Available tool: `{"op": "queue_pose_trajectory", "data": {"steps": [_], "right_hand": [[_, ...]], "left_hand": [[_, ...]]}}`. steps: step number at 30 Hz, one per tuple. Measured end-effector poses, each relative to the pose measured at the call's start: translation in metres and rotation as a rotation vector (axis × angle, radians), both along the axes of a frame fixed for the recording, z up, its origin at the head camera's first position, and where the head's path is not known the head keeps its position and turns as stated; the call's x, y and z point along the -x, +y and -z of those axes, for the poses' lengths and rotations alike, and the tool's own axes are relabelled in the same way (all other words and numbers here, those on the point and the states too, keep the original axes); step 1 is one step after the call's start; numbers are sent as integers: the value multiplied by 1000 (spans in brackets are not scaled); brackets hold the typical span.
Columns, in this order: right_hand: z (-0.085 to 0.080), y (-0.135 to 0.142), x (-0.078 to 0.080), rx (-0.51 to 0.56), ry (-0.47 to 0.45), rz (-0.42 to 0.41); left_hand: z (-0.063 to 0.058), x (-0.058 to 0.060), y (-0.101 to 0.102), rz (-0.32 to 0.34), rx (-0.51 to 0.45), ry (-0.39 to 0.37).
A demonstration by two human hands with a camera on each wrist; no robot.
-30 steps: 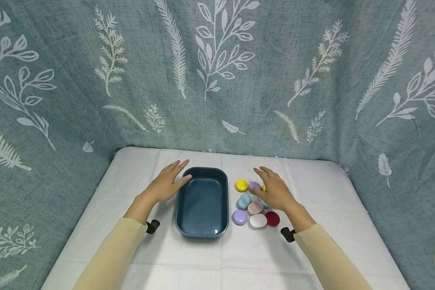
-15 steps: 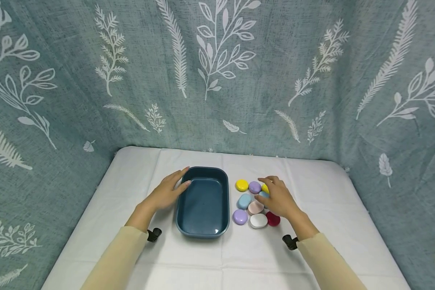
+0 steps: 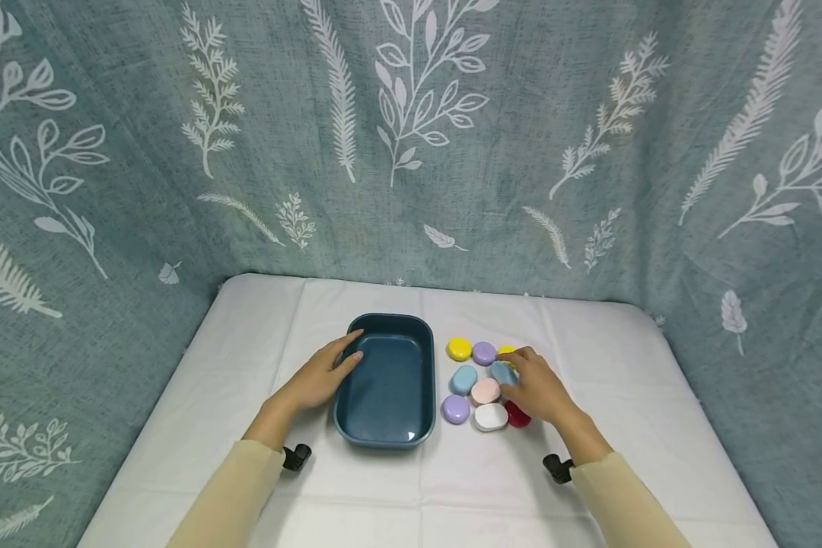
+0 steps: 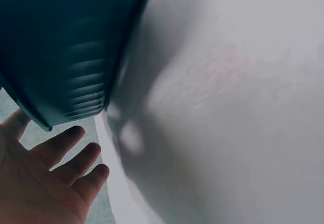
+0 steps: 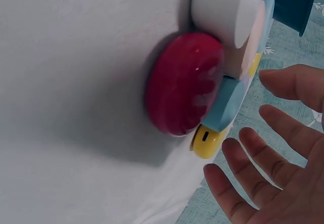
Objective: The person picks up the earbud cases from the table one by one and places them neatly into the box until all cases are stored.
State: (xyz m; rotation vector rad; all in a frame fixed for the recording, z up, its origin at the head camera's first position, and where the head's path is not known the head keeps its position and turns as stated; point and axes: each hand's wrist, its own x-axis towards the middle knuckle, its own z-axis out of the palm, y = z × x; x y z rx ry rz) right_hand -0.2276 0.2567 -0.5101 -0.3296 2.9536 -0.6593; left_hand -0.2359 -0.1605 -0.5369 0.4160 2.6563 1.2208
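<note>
My left hand (image 3: 318,377) is at the left rim of a dark blue rectangular tray (image 3: 356,440), its fingertips over the rim and its fingers loosely spread. Just under my right hand (image 3: 537,384) lies a light blue rounded case (image 3: 501,373). In the right wrist view, the fingers of that hand are spread and apart from the cases. Nearest that camera is a glossy red case (image 5: 185,84), with a white case (image 5: 228,11) and a yellow case (image 5: 206,142) beside it. A dark slot shows in the yellow one's side. My right hand partly covers the red and far yellow cases.
Between tray and right hand lie more rounded cases: yellow (image 3: 460,349), purple (image 3: 484,353), blue (image 3: 463,380), pink (image 3: 485,392) and a second purple (image 3: 456,409). A white cloth (image 3: 356,495) covers the table. A leaf-patterned green-grey curtain (image 3: 267,137) surrounds its back and sides.
My left hand has come down to the tray's rim. The right hand has lowered and moved right and toward me, now over the blue case. The cases and tray have stayed put.
</note>
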Motion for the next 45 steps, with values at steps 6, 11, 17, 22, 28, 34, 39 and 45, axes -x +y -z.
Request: {"op": "queue_pose_trajectory", "data": {"steps": [6,11,17,22,28,34,39,45], "right_hand": [[5,4,4,-3,-36,-6],[8,5,6,-4,-64,-12],[11,5,9,-2,-80,2],[15,5,12,-18,-82,9],[16,5,15,-23,-86,11],[13,4,16,-27,-109,19],[11,5,17,-28,-109,25],[7,7,16,-11,-103,31]], "left_hand": [[5,-4,0,-19,-63,-28],[12,-6,1,-53,-81,-31],[19,-7,1,-81,-129,-59],[26,-6,0,-84,-173,-78],[31,-4,0,-60,-220,-55],[33,-2,-1,-23,-283,-41],[36,-1,-2,1,-314,-22],[40,-2,0,16,-332,7]]}}
